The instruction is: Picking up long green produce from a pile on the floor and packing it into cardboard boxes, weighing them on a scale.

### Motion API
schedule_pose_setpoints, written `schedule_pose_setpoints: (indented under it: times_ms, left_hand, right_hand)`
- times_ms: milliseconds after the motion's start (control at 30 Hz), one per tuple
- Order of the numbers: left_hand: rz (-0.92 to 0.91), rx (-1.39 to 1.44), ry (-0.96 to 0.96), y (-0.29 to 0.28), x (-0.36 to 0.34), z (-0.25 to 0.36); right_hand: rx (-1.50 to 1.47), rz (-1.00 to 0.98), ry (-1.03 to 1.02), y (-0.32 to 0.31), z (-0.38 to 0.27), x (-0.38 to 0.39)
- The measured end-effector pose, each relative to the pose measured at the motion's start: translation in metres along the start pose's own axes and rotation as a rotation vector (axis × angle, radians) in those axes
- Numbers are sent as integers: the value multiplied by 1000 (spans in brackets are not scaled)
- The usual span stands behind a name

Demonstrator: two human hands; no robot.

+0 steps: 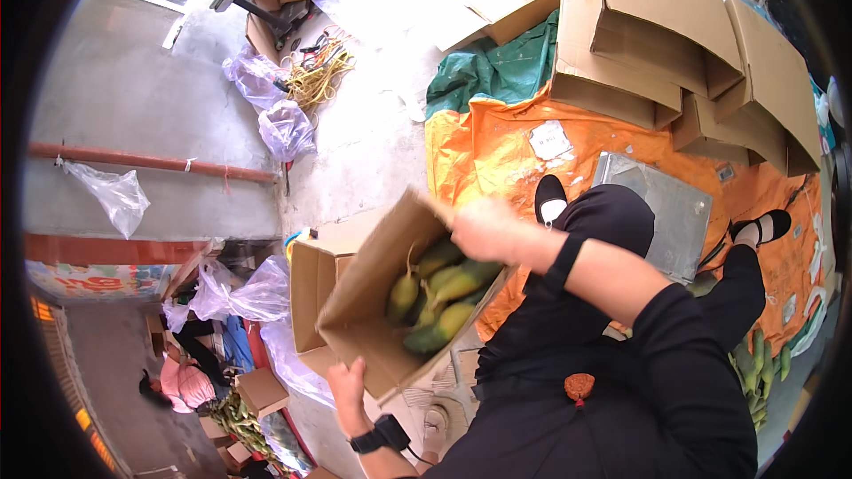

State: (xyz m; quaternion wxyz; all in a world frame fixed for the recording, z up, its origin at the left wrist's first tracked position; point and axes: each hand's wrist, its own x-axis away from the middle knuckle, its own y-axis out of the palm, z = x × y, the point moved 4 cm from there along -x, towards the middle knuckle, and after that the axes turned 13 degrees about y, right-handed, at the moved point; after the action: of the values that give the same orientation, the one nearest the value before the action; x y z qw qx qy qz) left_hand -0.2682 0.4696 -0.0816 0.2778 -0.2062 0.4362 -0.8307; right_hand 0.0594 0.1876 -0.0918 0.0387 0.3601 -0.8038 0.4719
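The box (355,330) is matt brown cardboard, and the green produce (457,284) inside has smooth skin. Crinkled plastic-looking sheeting with a slight sheen forms the orange tarp (466,164), on which the grey slab (679,213) looks like scuffed metal. Thin, glossy plastic makes the bag (288,131), while the wall (142,80) is dull cement.

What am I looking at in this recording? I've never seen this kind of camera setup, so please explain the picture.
There's no robot here: a person works bare-handed, seen from a wide fisheye camera worn on the head, so straight edges bend. The left hand grips a tilted cardboard box holding green, yellow-tinged produce; the right hand is at its upper rim, too blurred to show the grip. On the floor, an orange sheet carries a flat grey slab and open boxes.
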Motion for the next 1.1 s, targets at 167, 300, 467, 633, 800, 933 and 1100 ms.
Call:
schedule_pose_setpoints:
  times_ms: [167, 300, 467, 633, 800, 933, 1100]
  left_hand:
    - [-19, -165, -282, -9, 64, -65]
    - [-420, -669, -330, 19, 99, -163]
    - [-407, -762, -269, -37, 58, -236]
    - [94, -394, 116, 1, -79, -101]
    - [-345, -412, 110, 81, -121, 13]
    - [-422, -52, 75, 27, -151, -145]
    - [-230, -504, 181, 52, -142, -3]
  right_hand:
    - [168, -113, -202, 109, -26, 19]
    - [207, -303, -368, 139, -37, 47]
    - [-58, -275, -293, 112, -45, 45]
    - [-421, 148, -174, -2, 14, 59]
    - [-605, 677, 51, -116, 144, 166]
    - [-829, 797, 247, -126, 212, 214]
    - [-908, 1050, 575, -93, 298, 346]
